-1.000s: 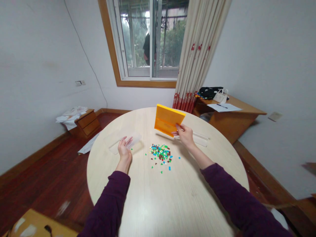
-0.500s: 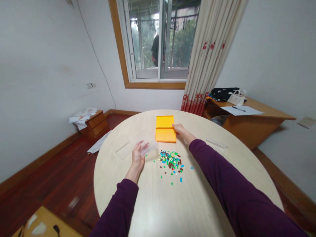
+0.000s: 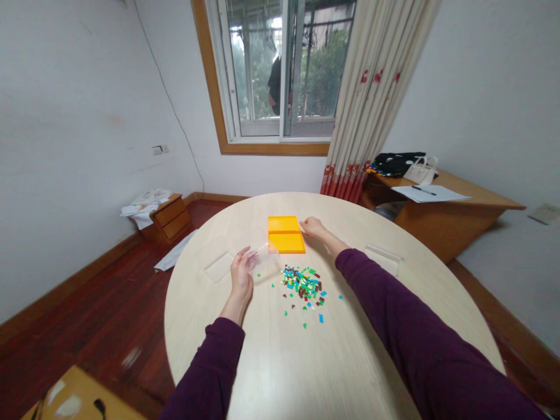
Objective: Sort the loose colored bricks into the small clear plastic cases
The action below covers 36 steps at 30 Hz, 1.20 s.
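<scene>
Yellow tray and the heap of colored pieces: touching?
Apart: the head view shows a strip of bare tabletop between the yellow tray and the heap of colored pieces.

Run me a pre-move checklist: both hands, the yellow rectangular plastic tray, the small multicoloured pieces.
1. Left hand holding the clear, thin-walled plastic item: ok.
2. Yellow rectangular plastic tray resting on the pale round table: looks ok.
3. Right hand off the tray: cannot tell; fingertips at its right edge.
4. Small multicoloured pieces in one pile: not ok; several lie scattered.
5. Pieces apart from the tray: ok; on its near side.
</scene>
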### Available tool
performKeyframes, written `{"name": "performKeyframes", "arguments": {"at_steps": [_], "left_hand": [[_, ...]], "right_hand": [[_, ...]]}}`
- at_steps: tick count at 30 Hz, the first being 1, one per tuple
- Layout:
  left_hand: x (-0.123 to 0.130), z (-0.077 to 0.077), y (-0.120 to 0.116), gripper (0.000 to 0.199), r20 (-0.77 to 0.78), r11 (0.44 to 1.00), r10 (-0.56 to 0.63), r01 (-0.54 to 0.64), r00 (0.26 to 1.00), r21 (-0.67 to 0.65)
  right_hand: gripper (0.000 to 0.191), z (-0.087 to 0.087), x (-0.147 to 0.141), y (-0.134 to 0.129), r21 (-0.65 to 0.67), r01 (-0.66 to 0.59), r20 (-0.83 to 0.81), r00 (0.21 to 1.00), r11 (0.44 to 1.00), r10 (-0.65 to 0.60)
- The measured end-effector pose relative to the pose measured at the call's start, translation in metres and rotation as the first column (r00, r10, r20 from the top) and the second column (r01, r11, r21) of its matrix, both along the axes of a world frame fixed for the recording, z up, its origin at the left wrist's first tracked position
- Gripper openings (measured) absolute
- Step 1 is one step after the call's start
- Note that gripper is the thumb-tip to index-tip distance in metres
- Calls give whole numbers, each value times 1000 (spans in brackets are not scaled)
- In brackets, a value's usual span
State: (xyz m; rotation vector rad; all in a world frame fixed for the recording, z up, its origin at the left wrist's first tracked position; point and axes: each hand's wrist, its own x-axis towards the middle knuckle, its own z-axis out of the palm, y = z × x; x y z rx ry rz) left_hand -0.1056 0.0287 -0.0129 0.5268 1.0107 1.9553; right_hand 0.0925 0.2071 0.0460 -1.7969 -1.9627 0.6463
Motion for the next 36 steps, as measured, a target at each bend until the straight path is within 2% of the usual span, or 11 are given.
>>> {"name": "performKeyframes", "arguments": {"at_steps": [3,6,8,11,13,16,17,21,25,31,36], "left_hand": [[-1,-1,1,33,-22,1000,20,-20,1000,-6],[-2,-2,1,34,-50,999,45,-47,998,-23],[-1,-1,1,34,-95,997,68,-71,993,-29],[4,5,1,34,-214,992,114,-123,970,-32],[11,14,8,33,-350,990,110,-135,930,-47],[25,33,31,30,-622,985,2,-111,783,-136],[32,40,42,28,-663,983,-26,-103,748,-155],[63,58,88,15,-755,973,-119,-75,644,-218],[99,59,116,12,-829,946,-232,-81,508,-315],[141,46,127,18,-902,920,-340,-108,266,-378],[157,44,121,15,-935,925,-348,-139,68,-354]], "right_hand": [[25,15,36,-20,143,-39,53,998,989,32],[28,17,82,-54,245,-61,113,993,968,34],[27,8,107,-81,266,-88,158,986,960,47],[28,-16,129,-116,289,-155,219,971,945,92],[18,-33,135,-131,359,-240,316,940,902,124],[19,-49,137,-140,490,-284,330,936,825,126],[20,-51,138,-141,545,-271,308,945,793,111],[18,-47,140,-142,732,-93,152,988,674,-28],[19,-43,145,-143,810,52,20,993,584,-116],[21,-44,145,-143,818,64,-20,996,572,-83],[22,-44,142,-144,820,35,-11,999,571,-46]]}}
